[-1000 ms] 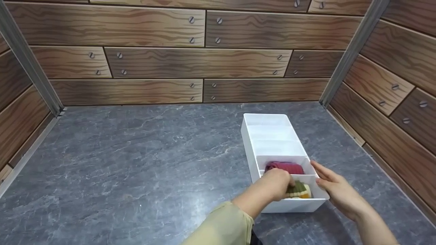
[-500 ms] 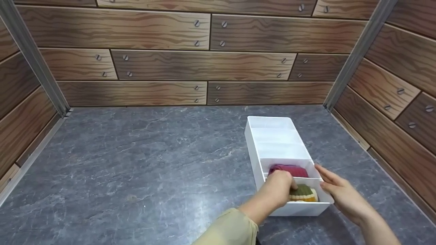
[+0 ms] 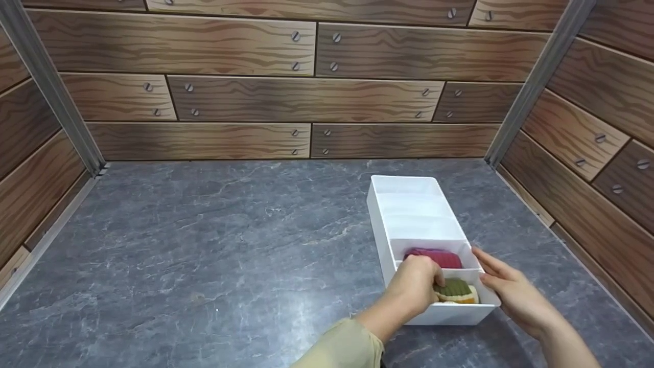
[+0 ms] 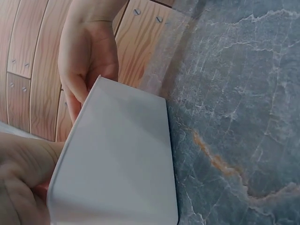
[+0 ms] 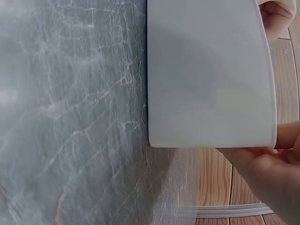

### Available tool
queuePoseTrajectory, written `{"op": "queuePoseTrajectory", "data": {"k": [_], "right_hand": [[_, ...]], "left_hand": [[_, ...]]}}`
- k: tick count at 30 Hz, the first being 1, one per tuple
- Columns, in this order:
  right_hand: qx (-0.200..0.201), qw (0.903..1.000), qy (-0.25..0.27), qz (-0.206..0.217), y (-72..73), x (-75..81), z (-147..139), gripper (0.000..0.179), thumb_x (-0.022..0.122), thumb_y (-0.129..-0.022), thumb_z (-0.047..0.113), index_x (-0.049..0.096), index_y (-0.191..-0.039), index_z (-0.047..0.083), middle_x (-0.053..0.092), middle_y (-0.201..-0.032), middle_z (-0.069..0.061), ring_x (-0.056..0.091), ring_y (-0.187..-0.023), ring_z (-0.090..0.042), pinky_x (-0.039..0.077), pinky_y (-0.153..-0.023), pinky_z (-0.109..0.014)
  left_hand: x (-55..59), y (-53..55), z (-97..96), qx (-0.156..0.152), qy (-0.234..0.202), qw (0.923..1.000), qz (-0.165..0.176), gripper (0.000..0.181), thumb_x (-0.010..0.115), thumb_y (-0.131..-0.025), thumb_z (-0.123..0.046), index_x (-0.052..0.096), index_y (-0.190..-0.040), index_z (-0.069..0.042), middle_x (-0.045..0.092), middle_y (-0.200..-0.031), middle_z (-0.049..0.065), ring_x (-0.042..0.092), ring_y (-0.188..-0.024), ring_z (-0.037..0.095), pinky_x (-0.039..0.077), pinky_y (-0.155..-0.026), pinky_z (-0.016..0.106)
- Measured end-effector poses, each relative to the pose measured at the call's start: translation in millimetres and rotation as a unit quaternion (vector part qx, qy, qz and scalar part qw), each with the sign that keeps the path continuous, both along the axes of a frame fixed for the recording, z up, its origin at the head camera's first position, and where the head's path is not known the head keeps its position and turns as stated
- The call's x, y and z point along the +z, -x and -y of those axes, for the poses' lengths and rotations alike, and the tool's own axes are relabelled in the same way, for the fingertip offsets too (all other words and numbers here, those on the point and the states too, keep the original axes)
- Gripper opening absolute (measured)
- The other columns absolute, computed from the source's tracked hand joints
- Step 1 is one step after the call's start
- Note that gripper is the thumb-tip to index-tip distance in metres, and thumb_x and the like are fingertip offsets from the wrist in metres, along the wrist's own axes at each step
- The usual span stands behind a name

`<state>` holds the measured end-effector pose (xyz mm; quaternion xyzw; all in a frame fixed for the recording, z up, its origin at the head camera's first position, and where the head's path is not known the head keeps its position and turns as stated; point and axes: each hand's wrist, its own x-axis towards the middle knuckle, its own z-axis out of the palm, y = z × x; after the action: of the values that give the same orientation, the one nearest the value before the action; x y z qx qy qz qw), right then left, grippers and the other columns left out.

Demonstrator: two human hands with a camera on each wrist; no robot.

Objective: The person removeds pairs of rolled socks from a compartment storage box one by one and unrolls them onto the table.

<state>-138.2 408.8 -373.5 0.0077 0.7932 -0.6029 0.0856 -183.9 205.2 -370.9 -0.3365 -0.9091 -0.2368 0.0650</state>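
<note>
A white divided storage box (image 3: 379, 220) stands on the right half of the table. Its front compartment holds a rolled, ribbed sock (image 3: 456, 289) with green, cream and mustard bands. My left hand (image 3: 415, 283) reaches into this compartment, thumb and fingers at the sock's left end; most of its fingertips are hidden. My right hand (image 3: 516, 296) grips the box's right wall, fingers along the outside and thumb at the rim. The right wrist view shows this thumb (image 5: 288, 134) over the edge. One compartment back lies a rolled dark red knitted sock (image 3: 439, 258).
The grey marbled table (image 3: 204, 240) extends left of the box. Wood-patterned panels (image 3: 245, 97) wall it in at the back and both sides, with metal posts at the corners. Several compartments at the box's far end (image 3: 414, 204) show only white.
The head view has shifted slightly. My left hand has eased a little off the striped sock's top, so more of the green shows. My right hand stays at the box wall.
</note>
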Motion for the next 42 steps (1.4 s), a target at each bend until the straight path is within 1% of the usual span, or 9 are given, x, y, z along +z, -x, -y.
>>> {"op": "queuePoseTrajectory", "data": {"k": [4,8,11,15,20,26,32,39,42], "right_hand": [[0.006,0.9999,0.010,-0.004,0.3,-1.4,1,0.057,0.034,-0.102,0.007,0.006,-0.151,-0.002,0.008,-0.152,-0.029,0.043,-0.115,0.002,0.044,-0.091,-0.024],[0.013,0.9997,0.021,-0.004,0.8,-1.9,1,0.057,0.033,-0.102,0.007,0.004,-0.151,-0.002,0.007,-0.152,-0.030,0.043,-0.115,0.002,0.044,-0.092,-0.024],[0.015,0.9997,0.021,0.002,1.6,-1.1,2,0.057,0.033,-0.102,0.007,0.004,-0.151,-0.001,0.007,-0.153,-0.030,0.039,-0.125,-0.010,0.043,-0.093,-0.024],[0.016,0.9996,0.022,0.011,3.3,1.6,3,0.058,0.033,-0.103,0.008,0.002,-0.151,0.000,0.004,-0.153,-0.029,0.018,-0.136,-0.032,0.041,-0.094,-0.021],[0.019,0.9993,0.027,0.020,4.4,5.0,4,0.059,0.033,-0.103,0.008,0.001,-0.151,0.000,0.000,-0.153,-0.028,0.007,-0.137,-0.038,0.039,-0.092,-0.017],[0.022,0.9988,0.035,0.028,4.5,5.1,1,0.059,0.032,-0.104,0.012,0.000,-0.151,0.001,-0.002,-0.154,-0.028,0.008,-0.138,-0.037,0.038,-0.093,-0.016],[0.023,0.9989,0.033,0.023,3.8,2.9,-1,0.057,0.031,-0.104,0.012,0.000,-0.151,0.000,0.000,-0.153,-0.029,0.024,-0.135,-0.021,0.038,-0.095,-0.017],[0.022,0.9989,0.032,0.025,3.9,3.0,-2,0.059,0.033,-0.104,0.014,-0.001,-0.151,0.000,-0.001,-0.153,-0.029,0.013,-0.137,-0.035,0.039,-0.095,-0.019],[0.019,0.9991,0.029,0.023,3.5,2.2,-2,0.059,0.032,-0.104,0.015,0.000,-0.151,0.000,0.001,-0.153,-0.030,0.021,-0.136,-0.031,0.039,-0.095,-0.019]], "left_hand": [[-1.7,-0.3,1.3,0.006,-0.017,0.9997,0.018,0.016,0.087,-0.065,-0.015,0.077,-0.072,-0.026,0.065,-0.068,-0.021,0.055,-0.065,-0.007,0.042,-0.062,0.007],[-1.1,-0.9,4.5,0.007,-0.044,0.9983,0.038,0.018,0.087,-0.065,-0.012,0.078,-0.072,-0.026,0.066,-0.068,-0.022,0.053,-0.064,-0.009,0.042,-0.061,0.006],[0.6,-0.9,7.3,0.007,-0.066,0.9966,0.049,0.019,0.086,-0.063,-0.010,0.078,-0.073,-0.025,0.066,-0.069,-0.021,0.052,-0.063,-0.010,0.041,-0.060,0.006],[3.6,0.3,10.8,0.007,-0.086,0.9947,0.055,0.021,0.085,-0.062,-0.007,0.078,-0.074,-0.023,0.066,-0.070,-0.020,0.050,-0.062,-0.009,0.040,-0.058,0.006],[11.2,1.7,14.2,0.005,-0.100,0.9932,0.060,0.023,0.084,-0.061,-0.006,0.078,-0.076,-0.023,0.067,-0.072,-0.019,0.051,-0.063,-0.008,0.039,-0.059,0.005],[20.5,2.0,17.3,-0.009,-0.111,0.9912,0.071,0.024,0.085,-0.062,-0.006,0.078,-0.079,-0.020,0.068,-0.075,-0.017,0.051,-0.065,-0.008,0.040,-0.060,0.005],[25.9,2.6,20.4,-0.019,-0.122,0.9892,0.079,0.024,0.083,-0.062,-0.004,0.078,-0.080,-0.019,0.069,-0.078,-0.015,0.052,-0.067,-0.009,0.040,-0.061,0.005],[33.4,3.6,25.8,-0.027,-0.155,0.9829,0.097,0.025,0.079,-0.062,0.001,0.078,-0.080,-0.017,0.069,-0.077,-0.014,0.052,-0.065,-0.009,0.040,-0.059,0.005],[36.2,4.0,28.4,-0.031,-0.166,0.9811,0.094,0.024,0.078,-0.063,0.002,0.078,-0.079,-0.016,0.069,-0.076,-0.014,0.052,-0.064,-0.009,0.040,-0.059,0.005]]}}
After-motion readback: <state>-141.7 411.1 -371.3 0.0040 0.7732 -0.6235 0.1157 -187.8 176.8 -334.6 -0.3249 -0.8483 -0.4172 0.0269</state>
